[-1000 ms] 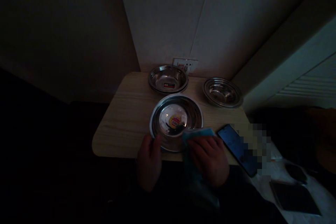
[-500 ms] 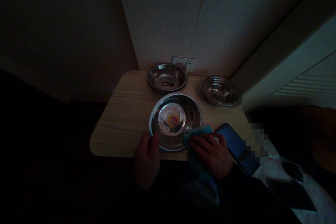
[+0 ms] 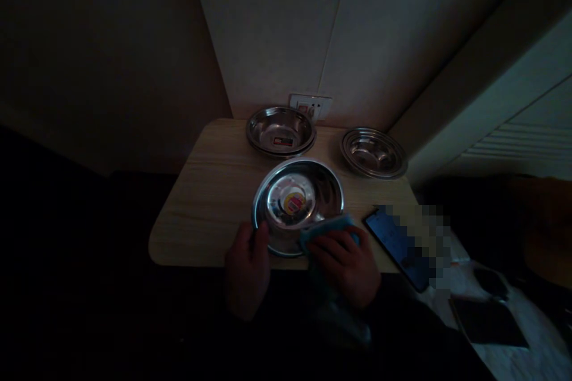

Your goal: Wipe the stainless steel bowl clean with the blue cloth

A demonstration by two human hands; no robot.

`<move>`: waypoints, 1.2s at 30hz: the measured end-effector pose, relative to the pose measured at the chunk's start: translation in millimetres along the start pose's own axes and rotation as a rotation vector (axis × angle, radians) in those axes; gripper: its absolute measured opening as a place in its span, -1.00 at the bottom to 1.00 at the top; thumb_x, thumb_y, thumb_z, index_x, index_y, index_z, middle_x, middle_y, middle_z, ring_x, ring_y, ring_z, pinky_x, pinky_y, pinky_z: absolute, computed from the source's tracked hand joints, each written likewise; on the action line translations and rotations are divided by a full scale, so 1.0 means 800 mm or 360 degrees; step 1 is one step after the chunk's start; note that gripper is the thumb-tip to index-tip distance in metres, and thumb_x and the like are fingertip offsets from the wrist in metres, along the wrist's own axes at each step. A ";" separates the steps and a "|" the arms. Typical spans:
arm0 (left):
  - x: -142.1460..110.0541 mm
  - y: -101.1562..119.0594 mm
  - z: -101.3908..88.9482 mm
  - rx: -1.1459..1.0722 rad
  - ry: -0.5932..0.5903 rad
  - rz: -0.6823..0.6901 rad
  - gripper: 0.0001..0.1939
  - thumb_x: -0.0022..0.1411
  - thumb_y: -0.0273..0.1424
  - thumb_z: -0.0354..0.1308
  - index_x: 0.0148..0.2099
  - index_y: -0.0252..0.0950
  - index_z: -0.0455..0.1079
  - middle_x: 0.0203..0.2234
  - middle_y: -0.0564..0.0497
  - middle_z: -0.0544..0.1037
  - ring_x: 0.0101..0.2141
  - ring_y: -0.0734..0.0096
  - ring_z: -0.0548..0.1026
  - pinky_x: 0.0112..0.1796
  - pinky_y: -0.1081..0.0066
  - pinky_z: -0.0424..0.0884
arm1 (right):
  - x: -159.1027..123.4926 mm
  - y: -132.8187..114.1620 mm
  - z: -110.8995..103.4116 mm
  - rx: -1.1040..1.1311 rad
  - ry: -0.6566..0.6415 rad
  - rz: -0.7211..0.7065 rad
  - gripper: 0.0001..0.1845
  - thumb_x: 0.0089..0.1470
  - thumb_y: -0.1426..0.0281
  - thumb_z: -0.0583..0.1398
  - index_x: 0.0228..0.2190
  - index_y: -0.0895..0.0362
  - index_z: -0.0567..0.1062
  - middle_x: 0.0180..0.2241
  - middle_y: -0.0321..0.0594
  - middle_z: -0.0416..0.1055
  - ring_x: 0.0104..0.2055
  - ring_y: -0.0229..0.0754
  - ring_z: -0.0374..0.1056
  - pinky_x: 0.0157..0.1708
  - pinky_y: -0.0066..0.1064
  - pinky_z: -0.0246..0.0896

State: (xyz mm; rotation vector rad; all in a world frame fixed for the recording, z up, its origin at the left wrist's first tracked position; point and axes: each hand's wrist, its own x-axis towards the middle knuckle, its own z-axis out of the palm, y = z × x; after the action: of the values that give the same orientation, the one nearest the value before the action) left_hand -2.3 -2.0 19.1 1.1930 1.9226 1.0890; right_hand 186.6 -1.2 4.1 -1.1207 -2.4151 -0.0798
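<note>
A shiny metal bowl [image 3: 328,190] with a round yellow and red sticker on its bottom lies near the front of the small wooden table. My left hand [image 3: 247,268] grips its rim at the lower left, thumb on the inside. In my right hand [image 3: 346,262] is a light blue cloth [image 3: 328,226], pressed by bent fingers on the bowl's lower right rim. The cloth's loose end hangs down below the hand into the dark. Part of the bowl's front right rim is hidden by cloth and fingers.
Stacked metal bowls [image 3: 281,131] stand at the table's back, before a wall socket [image 3: 311,105]. More stacked bowls [image 3: 373,153] are at the back right. A phone [image 3: 397,244] lies at the table's right edge [image 3: 413,190]. A dark flat object [image 3: 489,321] rests on white fabric.
My right hand and the cloth have slid left along the bowl's front rim. My left hand keeps its hold. The whole view has shifted slightly.
</note>
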 end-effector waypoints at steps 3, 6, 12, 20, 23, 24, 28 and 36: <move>0.000 0.002 -0.004 0.0056 -0.0036 0.0051 -0.67 0.17 -0.13 -0.06 -0.51 -0.23 0.17 -0.70 0.16 0.27 -0.61 0.51 0.26 -0.55 0.51 0.15 | -0.011 0.029 -0.015 -0.0066 0.0060 0.0064 -0.78 0.11 0.46 0.10 -0.20 0.07 0.47 -0.24 -0.23 0.49 -0.20 -0.14 0.28 -0.13 -0.16 -0.02; 0.000 0.001 -0.009 0.0108 0.0007 0.0075 -0.68 0.18 -0.14 -0.07 -0.50 -0.23 0.17 -0.69 0.16 0.27 -0.60 0.52 0.25 -0.55 0.51 0.15 | -0.021 0.041 -0.023 -0.0007 0.0251 0.0277 -0.78 0.11 0.46 0.10 -0.20 0.11 0.46 -0.28 -0.16 0.47 -0.24 -0.15 0.31 -0.21 -0.23 0.11; -0.001 -0.001 -0.012 0.0165 0.0022 0.0060 -0.68 0.17 -0.12 -0.06 -0.48 -0.23 0.21 -0.69 0.15 0.29 -0.59 0.51 0.27 -0.54 0.51 0.15 | -0.036 0.030 -0.024 0.0104 0.0437 0.0468 -0.74 0.08 0.46 0.11 -0.16 0.08 0.45 -0.28 -0.14 0.45 -0.23 -0.13 0.34 -0.25 -0.26 0.21; 0.004 0.002 -0.014 0.0056 -0.0027 0.0027 -0.64 0.14 -0.08 -0.04 -0.52 -0.24 0.15 -0.72 0.18 0.22 -0.62 0.53 0.22 -0.57 0.52 0.14 | -0.015 -0.002 -0.004 0.0069 0.0316 0.0348 -0.76 0.09 0.49 0.11 -0.19 0.12 0.47 -0.25 -0.15 0.48 -0.21 -0.12 0.30 -0.21 -0.22 0.14; 0.004 0.001 -0.015 0.0013 -0.0039 -0.0010 -0.63 0.13 -0.07 -0.04 -0.52 -0.24 0.14 -0.72 0.18 0.21 -0.63 0.53 0.21 -0.58 0.51 0.14 | -0.013 -0.008 0.003 0.0047 0.0256 0.0359 -0.76 0.11 0.46 0.09 -0.19 0.09 0.49 -0.25 -0.17 0.48 -0.20 -0.13 0.29 -0.20 -0.23 0.12; 0.003 0.001 -0.014 0.0001 -0.0033 -0.0019 -0.63 0.13 -0.06 -0.04 -0.52 -0.24 0.14 -0.73 0.18 0.20 -0.63 0.53 0.21 -0.58 0.51 0.14 | -0.013 -0.009 0.004 0.0039 0.0231 0.0360 -0.76 0.11 0.45 0.09 -0.19 0.09 0.49 -0.25 -0.17 0.48 -0.20 -0.13 0.28 -0.20 -0.23 0.11; -0.005 0.002 -0.010 0.0021 0.0014 -0.0008 -0.64 0.16 -0.08 -0.07 -0.51 -0.23 0.15 -0.72 0.17 0.24 -0.63 0.52 0.25 -0.57 0.51 0.16 | -0.008 -0.021 0.005 0.0023 0.0081 0.0360 -0.78 0.10 0.43 0.10 -0.21 0.09 0.49 -0.25 -0.19 0.48 -0.21 -0.12 0.25 -0.19 -0.20 0.05; -0.008 0.004 -0.005 0.0060 0.0063 0.0062 -0.66 0.16 -0.11 -0.06 -0.50 -0.24 0.22 -0.69 0.14 0.32 -0.61 0.51 0.28 -0.55 0.51 0.19 | 0.033 -0.058 0.017 0.0409 -0.0031 0.0370 -0.85 0.08 0.45 0.09 -0.29 0.11 0.44 -0.26 -0.25 0.46 -0.22 -0.15 0.25 -0.20 -0.25 0.01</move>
State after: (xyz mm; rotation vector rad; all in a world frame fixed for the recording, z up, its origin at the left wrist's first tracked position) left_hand -1.7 -8.0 23.9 1.2429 1.9654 1.1093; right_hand 132.8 -10.2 9.9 -1.2726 -2.2156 0.3089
